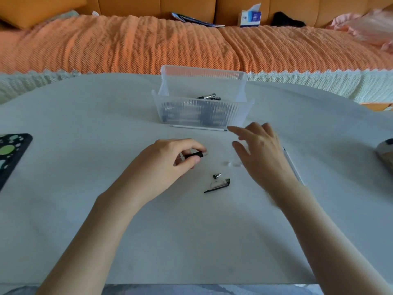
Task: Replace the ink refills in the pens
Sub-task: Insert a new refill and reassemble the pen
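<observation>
Left hand (170, 158): fingers curled, pinching a pen barrel (194, 155) by its black grip section, held just above the table (106, 116). Right hand (258, 145): fingers spread, nothing in it, blurred, hovering over the table. Near the left hand lie a small metal tip cone (217, 176) and, just beside it, a clear cap with black clip (218, 185). A thin refill (200, 127) lies against the front wall of the translucent bin (202, 116), which contains more pens (209, 96). Another refill (292, 165) lies beside the right wrist.
</observation>
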Demonstrator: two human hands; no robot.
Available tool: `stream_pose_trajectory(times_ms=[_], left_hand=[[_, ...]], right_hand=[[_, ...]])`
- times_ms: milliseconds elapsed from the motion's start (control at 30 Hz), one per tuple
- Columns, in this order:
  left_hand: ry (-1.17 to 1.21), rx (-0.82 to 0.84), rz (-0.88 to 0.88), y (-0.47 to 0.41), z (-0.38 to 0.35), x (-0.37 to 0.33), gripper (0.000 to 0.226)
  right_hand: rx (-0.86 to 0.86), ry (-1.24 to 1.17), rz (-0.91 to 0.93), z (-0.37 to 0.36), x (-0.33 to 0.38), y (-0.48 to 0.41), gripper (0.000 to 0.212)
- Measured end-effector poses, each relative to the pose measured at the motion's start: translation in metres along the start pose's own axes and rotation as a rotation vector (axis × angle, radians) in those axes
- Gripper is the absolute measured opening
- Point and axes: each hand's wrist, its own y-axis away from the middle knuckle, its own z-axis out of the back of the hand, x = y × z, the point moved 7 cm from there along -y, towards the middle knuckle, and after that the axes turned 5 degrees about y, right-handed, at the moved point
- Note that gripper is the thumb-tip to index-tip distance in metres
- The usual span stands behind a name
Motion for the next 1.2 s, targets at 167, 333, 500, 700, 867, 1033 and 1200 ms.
stream_pose_trajectory(times_ms=[167, 333, 500, 700, 867, 1033, 1200], left_hand=[[-0.007, 0.011, -0.007, 0.000, -0.001, 0.000, 0.018], [-0.009, 0.009, 0.000, 0.000, -0.001, 0.003, 0.017], [-0.002, -0.004, 0.010, -0.002, -0.001, 0.005, 0.017], [0.073, -0.076, 0.024, -0.001, 0.008, 0.006, 0.015], [0.230, -0.213, 0.062, -0.002, 0.022, 0.008, 0.016], [0.293, -0.282, 0.065, -0.001, 0.032, 0.009, 0.016], [0.296, -0.271, 0.048, 0.002, 0.033, 0.008, 0.017]], right_hand=[[0.034, 0.149, 0.042, -0.016, 0.007, -0.006, 0.038], [0.034, 0.162, 0.008, -0.020, 0.003, -0.011, 0.033], [0.011, 0.085, -0.026, -0.018, -0.002, -0.012, 0.017], [0.008, -0.017, 0.003, -0.014, 0.000, -0.008, 0.007], [0.037, -0.516, -0.158, 0.008, -0.006, 0.005, 0.007], [-0.002, -0.645, -0.213, 0.016, -0.015, 0.014, 0.019], [0.016, -0.682, -0.216, 0.016, -0.014, 0.014, 0.019]])
